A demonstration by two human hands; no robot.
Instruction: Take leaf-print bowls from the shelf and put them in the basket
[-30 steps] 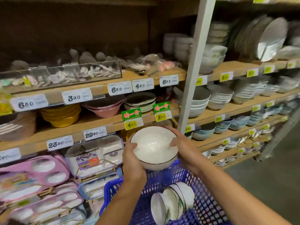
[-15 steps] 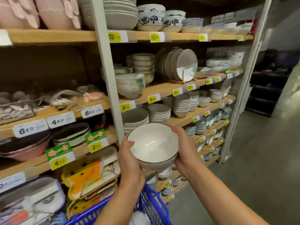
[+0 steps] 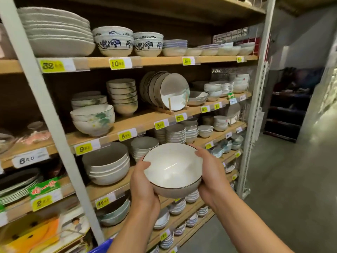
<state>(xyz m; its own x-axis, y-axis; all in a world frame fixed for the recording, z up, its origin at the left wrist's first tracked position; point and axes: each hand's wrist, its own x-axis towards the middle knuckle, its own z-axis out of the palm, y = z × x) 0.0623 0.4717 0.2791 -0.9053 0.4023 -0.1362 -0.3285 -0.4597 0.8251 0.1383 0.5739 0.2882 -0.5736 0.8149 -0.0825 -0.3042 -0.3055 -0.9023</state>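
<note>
bowl (image 3: 173, 170) was held mid-air before the shelf (image 3: 145, 121), left hand (image 3: 142, 187) and right hand (image 3: 211, 178) each in a pinching grip on its rim. only a basket (image 3: 102, 247) corner showed below; placing remained.

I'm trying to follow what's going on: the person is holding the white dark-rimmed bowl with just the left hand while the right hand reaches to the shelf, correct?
Not quite. In the head view both hands hold the bowl: the left hand cups its left side and the right hand grips its right side. Neither hand is reaching to the shelf.
</note>
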